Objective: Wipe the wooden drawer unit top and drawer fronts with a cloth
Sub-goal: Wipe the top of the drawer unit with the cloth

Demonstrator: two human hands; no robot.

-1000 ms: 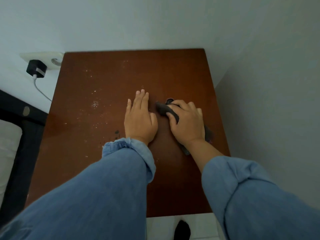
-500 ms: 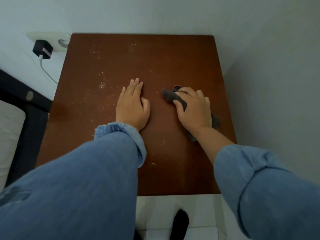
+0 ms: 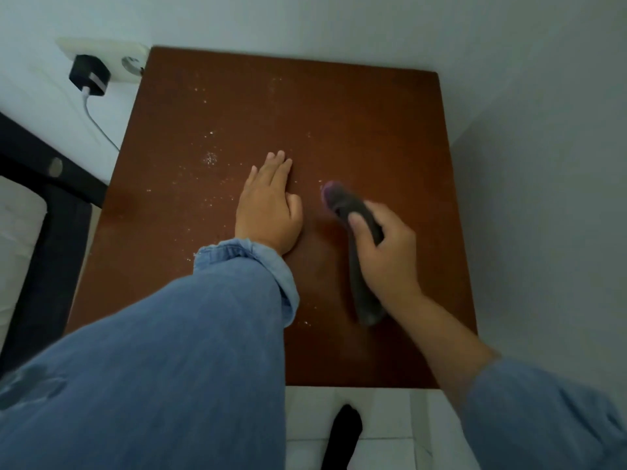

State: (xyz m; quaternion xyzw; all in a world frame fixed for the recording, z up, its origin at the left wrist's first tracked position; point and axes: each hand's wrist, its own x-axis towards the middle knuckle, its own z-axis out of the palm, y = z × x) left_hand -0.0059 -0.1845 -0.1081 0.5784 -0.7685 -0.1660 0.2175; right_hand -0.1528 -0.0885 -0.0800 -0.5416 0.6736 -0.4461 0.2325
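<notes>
The drawer unit shows only its reddish-brown wooden top, seen from above, pushed into a corner between two pale walls. White specks and crumbs are scattered over the left half of the top, thickest just beyond the left hand's fingertips.

The left hand lies flat on the top near its middle, palm down, fingers straight and close together, holding nothing. Its blue denim sleeve is rolled at the wrist.

The right hand is just right of the left hand, apart from it, fingers and thumb curled round a dark cloth. The cloth is bunched into a long roll: one end sticks out past the thumb toward the back of the top, the other trails from under the palm toward the front edge. The hand and cloth are blurred, and whether the cloth touches the wood cannot be told.

Left of the unit, on the wall, a black charger sits in a white socket, its white cable hanging down. A dark bed frame stands further left. At the front of the unit, a black-socked foot rests on white floor tiles.
</notes>
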